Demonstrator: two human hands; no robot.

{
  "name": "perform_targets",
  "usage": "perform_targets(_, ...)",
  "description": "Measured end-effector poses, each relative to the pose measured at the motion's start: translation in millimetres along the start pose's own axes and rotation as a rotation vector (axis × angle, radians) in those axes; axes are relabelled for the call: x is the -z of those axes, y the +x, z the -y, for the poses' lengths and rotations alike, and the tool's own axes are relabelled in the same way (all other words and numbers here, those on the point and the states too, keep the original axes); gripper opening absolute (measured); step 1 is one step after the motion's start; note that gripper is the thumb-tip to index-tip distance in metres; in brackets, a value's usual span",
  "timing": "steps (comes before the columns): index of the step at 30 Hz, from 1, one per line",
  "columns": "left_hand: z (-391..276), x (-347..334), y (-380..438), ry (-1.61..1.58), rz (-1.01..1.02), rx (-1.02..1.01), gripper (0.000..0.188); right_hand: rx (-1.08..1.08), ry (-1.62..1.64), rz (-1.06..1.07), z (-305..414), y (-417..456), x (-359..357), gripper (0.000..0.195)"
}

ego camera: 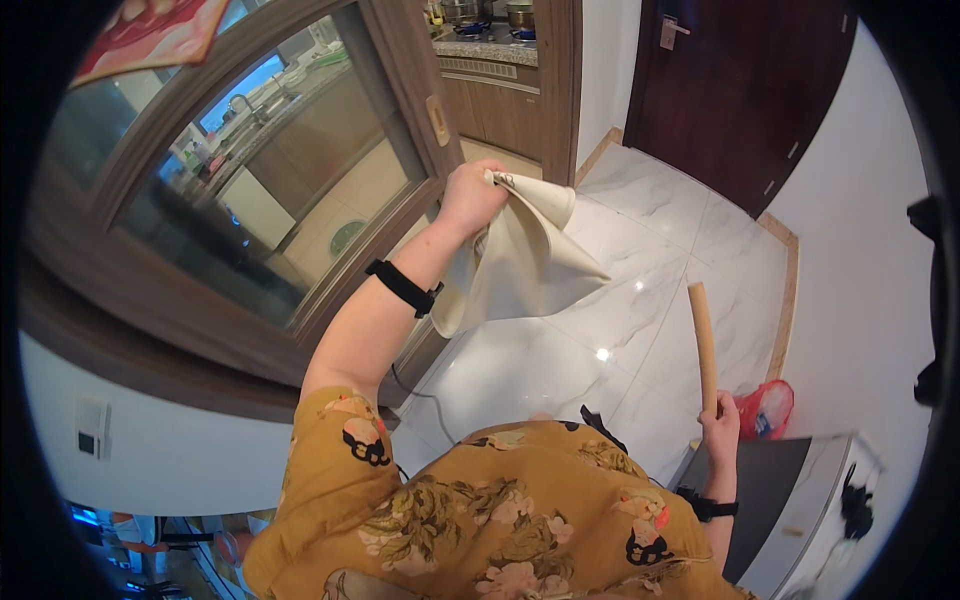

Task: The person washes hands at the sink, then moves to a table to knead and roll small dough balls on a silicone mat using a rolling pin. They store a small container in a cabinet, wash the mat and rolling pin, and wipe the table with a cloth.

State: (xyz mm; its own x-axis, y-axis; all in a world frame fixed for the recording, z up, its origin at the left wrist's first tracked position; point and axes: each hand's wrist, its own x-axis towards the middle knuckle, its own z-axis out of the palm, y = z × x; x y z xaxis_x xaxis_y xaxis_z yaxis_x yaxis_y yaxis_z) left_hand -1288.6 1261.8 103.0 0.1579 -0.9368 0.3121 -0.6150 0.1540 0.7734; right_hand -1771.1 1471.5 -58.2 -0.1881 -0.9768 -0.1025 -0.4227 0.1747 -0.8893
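Note:
My left hand (474,196) grips a bunched cream-coloured pliable mat (525,262) by its upper edge. Its folds hang down over the floor, and dark print shows near my fingers. In my right hand (721,427) is a plain wooden rolling pin (703,345), held near its lower end. The pin points away from me, tilted slightly left, and does not touch the mat. Black straps circle both of my forearms.
To the left stands a brown-framed glass sliding door (300,157), with a kitchen behind it. Pots stand on a gas stove (487,34). Ahead is a dark wooden door (735,90). A red plastic bag (766,409) sits beside a grey-topped cabinet (757,480). A cable (427,395) crosses the marble-patterned floor.

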Motion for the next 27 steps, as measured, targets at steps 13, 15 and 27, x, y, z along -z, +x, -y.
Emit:
perform_targets(13, 79, -129, 361, 0.025, -0.420, 0.146, 0.012, 0.129, -0.005, 0.170, 63, 466, -19, 0.028)
perform_targets(15, 96, -135, 404, 0.085, -0.526, 0.160, 0.012, 0.151, -0.002, 0.268, 93, 540, -44, 0.028)
perform_targets(27, 247, -111, 629, 0.172, -0.835, 0.371, 0.010, 0.389, 0.009, 0.580, 271, 868, -332, 0.029)
